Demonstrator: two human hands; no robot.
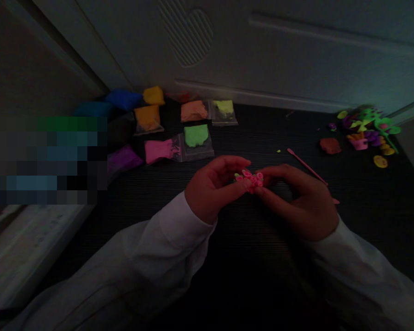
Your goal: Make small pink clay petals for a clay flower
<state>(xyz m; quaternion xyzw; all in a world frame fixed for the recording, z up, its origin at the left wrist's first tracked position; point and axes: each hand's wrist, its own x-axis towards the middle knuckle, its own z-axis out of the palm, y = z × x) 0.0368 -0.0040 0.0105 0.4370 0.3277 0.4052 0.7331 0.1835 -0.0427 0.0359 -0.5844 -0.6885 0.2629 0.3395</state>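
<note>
A small cluster of pink clay roses [254,178] with bits of green at its left side is held between my two hands above the dark table. My left hand [216,186] pinches it from the left, thumb against the front of the roses. From the right, my right hand [298,197] grips the same cluster with thumb and forefinger. Just beyond my right hand lies a thin pink modelling tool [307,166]. The tip of another pink piece [336,201] shows beside that hand, mostly hidden.
Bags of coloured clay stand at the back left, among them pink [158,151], green [196,136], orange [147,118] and purple [126,158]. A reddish-brown clay lump [330,145] and several colourful clay figures [369,128] lie at the right. A pale panel [296,59] rises behind the table.
</note>
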